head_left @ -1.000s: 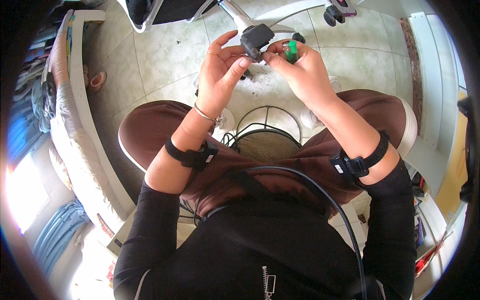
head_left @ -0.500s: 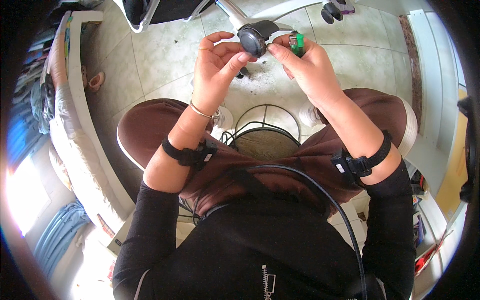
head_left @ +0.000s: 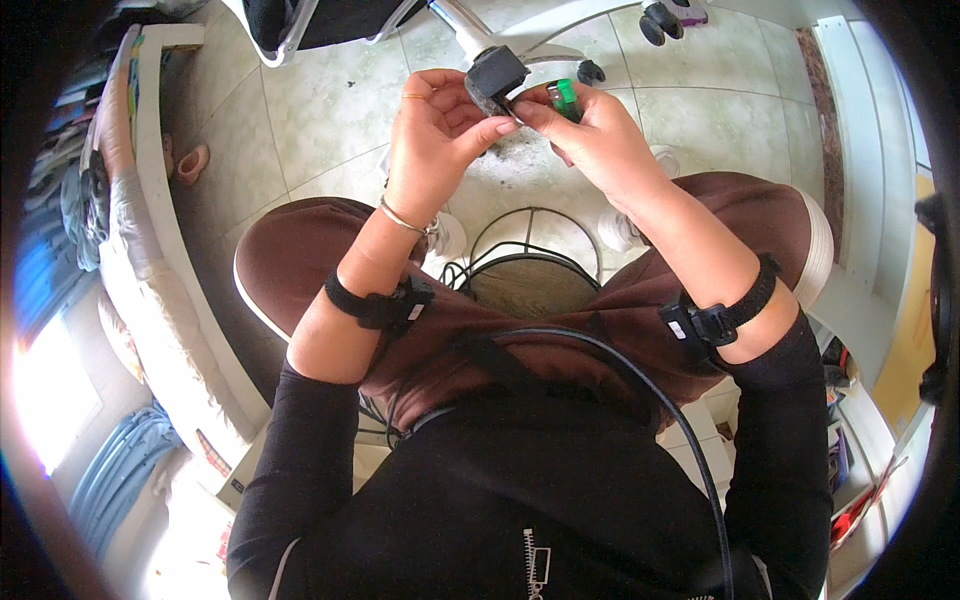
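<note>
A black caster wheel [head_left: 497, 76] with grey grime sits at the end of a white chair-base leg [head_left: 468, 36]. My left hand [head_left: 430, 135] has its fingers curled at the caster's left and lower side, thumb tip touching it. My right hand [head_left: 610, 145] grips a small green lighter [head_left: 562, 98] in its fingers, its thumb reaching to the caster's lower right. Dark debris [head_left: 515, 152] lies on the tiled floor beneath.
The black chair [head_left: 320, 22] and other casters [head_left: 660, 22] are above. A white bed frame [head_left: 175, 250] with bedding and pink slippers [head_left: 192, 163] are left. White furniture [head_left: 850, 160] stands right. A round wooden stool [head_left: 525, 285] and cables are between my legs.
The caster has turned, showing its round side half a second ago and its boxy top now, and shifted slightly left. Both hands moved with it; the lighter shifted left with my right hand.
</note>
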The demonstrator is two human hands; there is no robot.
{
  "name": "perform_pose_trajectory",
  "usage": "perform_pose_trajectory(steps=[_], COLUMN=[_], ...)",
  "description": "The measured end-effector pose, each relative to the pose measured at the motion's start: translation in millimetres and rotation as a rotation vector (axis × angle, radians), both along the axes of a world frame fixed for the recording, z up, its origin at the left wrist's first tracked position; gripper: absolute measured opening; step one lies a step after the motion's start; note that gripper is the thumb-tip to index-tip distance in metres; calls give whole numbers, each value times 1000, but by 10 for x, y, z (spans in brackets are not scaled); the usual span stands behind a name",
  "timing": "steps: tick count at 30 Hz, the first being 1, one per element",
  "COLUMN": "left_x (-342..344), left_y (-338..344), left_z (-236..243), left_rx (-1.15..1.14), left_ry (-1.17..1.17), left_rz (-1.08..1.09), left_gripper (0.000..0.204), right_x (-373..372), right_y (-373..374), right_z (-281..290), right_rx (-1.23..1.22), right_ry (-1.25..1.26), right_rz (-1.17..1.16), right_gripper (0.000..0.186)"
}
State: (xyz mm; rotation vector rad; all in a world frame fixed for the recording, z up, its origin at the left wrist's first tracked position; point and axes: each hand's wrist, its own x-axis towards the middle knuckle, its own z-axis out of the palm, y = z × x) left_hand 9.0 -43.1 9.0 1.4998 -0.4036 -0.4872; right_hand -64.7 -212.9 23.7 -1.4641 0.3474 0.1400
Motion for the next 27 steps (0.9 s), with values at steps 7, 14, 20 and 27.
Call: perform_pose_trajectory(steps=[7, 14, 20, 27], left_x=[13, 17, 17, 23], left_y=[3, 8, 11, 23], left_z=[-30, 16, 42, 19], left_rx=[-6, -51, 3, -19], left_ry=[-2, 119, 87, 80], left_rz=[-9, -54, -51, -65], left_gripper=[54, 46, 40, 39], right_x=[56, 71, 67, 17], right_y=[30, 69, -17, 21], right_z=[-46, -102, -128, -49], right_rx=[-9, -116, -106, 52], right_ry=[36, -117, -12, 1], right_rz=[-40, -135, -108, -63], right_gripper=[21, 17, 17, 20])
